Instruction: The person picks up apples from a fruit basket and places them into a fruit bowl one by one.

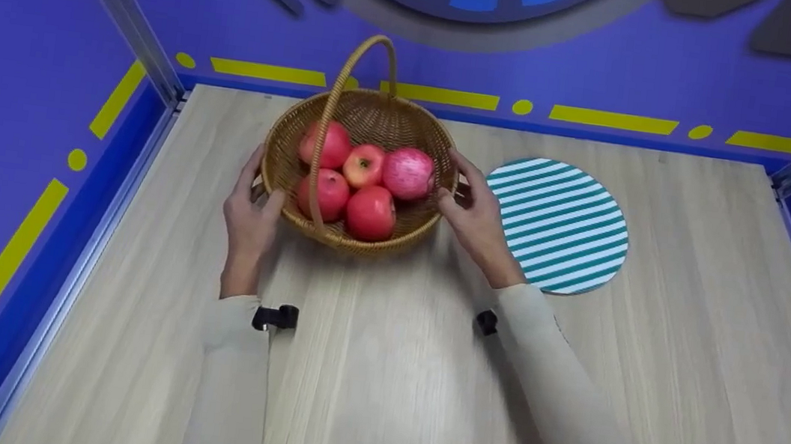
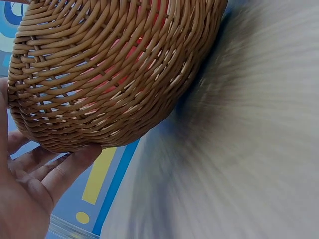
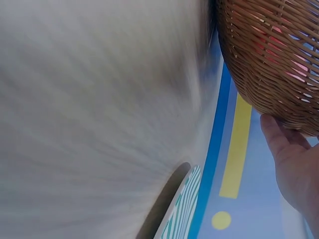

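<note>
A round wicker basket (image 1: pixel 377 246) with a tall arched handle (image 1: pixel 334 105) holds several red apples (image 1: pixel 363 167). My left hand (image 1: pixel 250 215) grips its left side, thumb at the rim and fingers round the outer wall. On the opposite side my right hand (image 1: pixel 473 213) holds the rim in the same way. The woven wall (image 2: pixel 114 84) fills the upper part of the left wrist view, with red showing through the gaps. In the right wrist view, the fingers (image 3: pixel 273 133) press against the lower wall of the basket (image 3: pixel 269 64).
Just right of the right hand, a round mat (image 1: pixel 561 227) with green and white stripes lies on the light wooden table (image 1: pixel 377 371). Blue panels with yellow marks (image 1: pixel 270 72) wall in the back and both sides. Metal posts (image 1: pixel 127 8) stand at the back corners.
</note>
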`<action>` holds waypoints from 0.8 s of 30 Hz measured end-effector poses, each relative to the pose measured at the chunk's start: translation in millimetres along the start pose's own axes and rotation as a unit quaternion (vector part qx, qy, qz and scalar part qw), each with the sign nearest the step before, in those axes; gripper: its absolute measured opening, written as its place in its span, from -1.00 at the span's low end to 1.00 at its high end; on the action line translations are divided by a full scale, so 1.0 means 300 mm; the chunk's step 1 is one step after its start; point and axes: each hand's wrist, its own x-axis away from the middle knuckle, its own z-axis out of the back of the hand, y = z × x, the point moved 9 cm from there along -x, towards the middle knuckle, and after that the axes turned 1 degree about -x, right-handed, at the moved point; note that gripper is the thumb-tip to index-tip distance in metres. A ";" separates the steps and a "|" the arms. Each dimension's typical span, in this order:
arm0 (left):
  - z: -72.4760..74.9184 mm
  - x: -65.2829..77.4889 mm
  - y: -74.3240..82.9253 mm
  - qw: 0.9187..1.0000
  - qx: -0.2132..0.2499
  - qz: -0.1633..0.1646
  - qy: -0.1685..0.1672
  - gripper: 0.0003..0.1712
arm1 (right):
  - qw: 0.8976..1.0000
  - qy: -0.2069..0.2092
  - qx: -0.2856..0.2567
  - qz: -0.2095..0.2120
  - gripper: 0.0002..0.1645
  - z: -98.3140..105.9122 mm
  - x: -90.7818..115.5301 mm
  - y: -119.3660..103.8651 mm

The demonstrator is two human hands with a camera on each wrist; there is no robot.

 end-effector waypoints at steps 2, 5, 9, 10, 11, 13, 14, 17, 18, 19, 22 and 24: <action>-0.001 0.004 -0.002 1.000 0.010 0.002 0.006 -0.20 | 1.000 0.001 -0.001 0.000 -0.19 0.002 0.000 0.004; -0.003 0.010 -0.007 1.000 0.023 0.009 0.013 -0.20 | 1.000 0.003 -0.008 -0.001 -0.20 0.004 -0.001 0.009; -0.005 0.018 -0.009 0.999 0.028 0.019 0.016 -0.20 | 1.000 0.003 -0.020 -0.001 -0.20 0.007 -0.004 0.015; -0.007 0.019 -0.009 0.999 0.031 0.022 0.015 -0.20 | 1.000 0.002 -0.022 -0.002 -0.20 0.009 -0.005 0.016; -0.008 0.020 -0.008 0.999 0.033 0.023 0.014 -0.19 | 1.000 0.002 -0.023 -0.001 -0.20 0.010 -0.004 0.017; -0.012 0.022 -0.007 0.999 0.043 0.026 0.013 -0.19 | 1.000 0.002 -0.023 -0.002 -0.20 0.014 -0.003 0.019; -0.014 0.022 -0.006 0.998 0.047 0.027 0.012 -0.19 | 1.000 0.001 -0.024 -0.002 -0.21 0.017 -0.003 0.020; -0.022 0.025 -0.001 0.998 0.054 0.025 0.010 -0.18 | 1.000 0.001 -0.023 -0.003 -0.22 0.026 0.001 0.023; -0.027 0.027 -0.001 0.998 0.056 0.026 0.008 -0.17 | 1.000 0.001 -0.022 -0.004 -0.22 0.029 0.001 0.025; -0.031 0.028 -0.002 0.998 0.055 0.026 0.006 -0.16 | 1.000 0.001 -0.024 -0.005 -0.22 0.034 0.002 0.027; -0.048 0.034 -0.004 0.997 0.064 0.031 -0.001 -0.16 | 1.000 0.002 -0.022 -0.006 -0.22 0.050 0.006 0.032; -0.059 0.037 -0.003 0.997 0.071 0.038 -0.004 -0.15 | 1.000 0.003 -0.019 -0.008 -0.22 0.061 0.010 0.030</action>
